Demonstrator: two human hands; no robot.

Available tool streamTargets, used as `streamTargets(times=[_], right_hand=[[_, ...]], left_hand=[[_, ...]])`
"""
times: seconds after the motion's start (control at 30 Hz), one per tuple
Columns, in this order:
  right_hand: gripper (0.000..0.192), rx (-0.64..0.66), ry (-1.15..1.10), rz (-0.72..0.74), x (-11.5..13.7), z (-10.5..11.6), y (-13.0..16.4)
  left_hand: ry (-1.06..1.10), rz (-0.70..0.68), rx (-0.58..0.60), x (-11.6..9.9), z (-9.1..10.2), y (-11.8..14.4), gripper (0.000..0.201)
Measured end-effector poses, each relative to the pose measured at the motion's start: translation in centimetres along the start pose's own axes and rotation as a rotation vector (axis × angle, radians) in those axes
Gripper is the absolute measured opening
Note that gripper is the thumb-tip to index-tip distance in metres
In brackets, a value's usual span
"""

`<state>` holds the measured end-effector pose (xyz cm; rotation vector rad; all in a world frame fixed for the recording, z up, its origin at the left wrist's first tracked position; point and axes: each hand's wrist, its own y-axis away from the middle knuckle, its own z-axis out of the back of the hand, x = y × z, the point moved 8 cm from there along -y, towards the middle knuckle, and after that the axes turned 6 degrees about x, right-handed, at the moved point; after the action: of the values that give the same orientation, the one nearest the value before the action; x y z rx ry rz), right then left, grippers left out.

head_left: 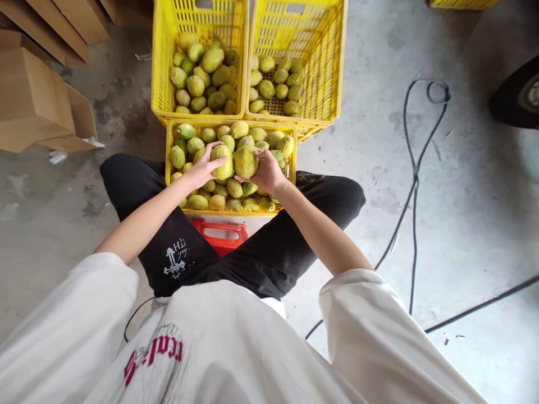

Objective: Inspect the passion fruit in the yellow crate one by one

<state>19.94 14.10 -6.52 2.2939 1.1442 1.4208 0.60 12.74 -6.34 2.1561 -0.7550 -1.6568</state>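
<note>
I sit over a near yellow crate (pixel 169 147) heaped with green-yellow fruits. My left hand (pixel 202 168) grips one fruit (pixel 225 163) from its left side. My right hand (pixel 266 171) holds another fruit (pixel 245 161) just beside it, above the pile. The two held fruits touch or nearly touch. Behind stand two more yellow crates: the far left crate (pixel 157 67) is well filled with fruit, the far right crate (pixel 337 62) holds a smaller layer.
Flattened cardboard boxes (pixel 37 95) lie at the left on the concrete floor. A black cable (pixel 415 185) snakes across the floor at the right. A red stool (pixel 221 233) shows between my knees. A dark rounded object (pixel 516 92) sits at far right.
</note>
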Motion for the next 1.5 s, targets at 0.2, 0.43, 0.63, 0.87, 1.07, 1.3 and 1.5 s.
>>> streamTargets(times=[0.2,0.43,0.63,0.87,1.07,1.3,1.5], right_hand=[[0.066,0.061,0.072,0.009,0.6,-0.6,0.3],[0.057,0.033,0.037,0.065,0.4,0.5,0.1],[0.065,0.073,0.039,0.011,0.4,-0.9,0.6],[0.051,-0.011,-0.008,0.056,-0.1,0.4,0.0],[0.047,-0.041,0.039,0.07,-0.1,1.2,-0.7],[0.061,0.05,0.032,0.005,0.0,0.6,-0.6],[0.072,0.06,0.068,-0.033,0.6,-1.2,0.3]], left_hand=[[-0.045,-0.005,0.021,0.6,0.6,-0.7,0.067],[-0.066,-0.02,0.057,-0.4,-0.4,0.5,0.067],[0.005,0.039,-0.044,-0.5,-0.8,1.3,0.064],[0.004,0.083,-0.08,-0.1,-0.8,1.0,0.053],[0.062,0.101,-0.096,0.2,-0.3,0.4,0.042],[0.121,0.059,-0.057,0.5,0.0,-0.2,0.056],[0.106,0.048,-0.1,-0.1,0.7,0.0,0.052]])
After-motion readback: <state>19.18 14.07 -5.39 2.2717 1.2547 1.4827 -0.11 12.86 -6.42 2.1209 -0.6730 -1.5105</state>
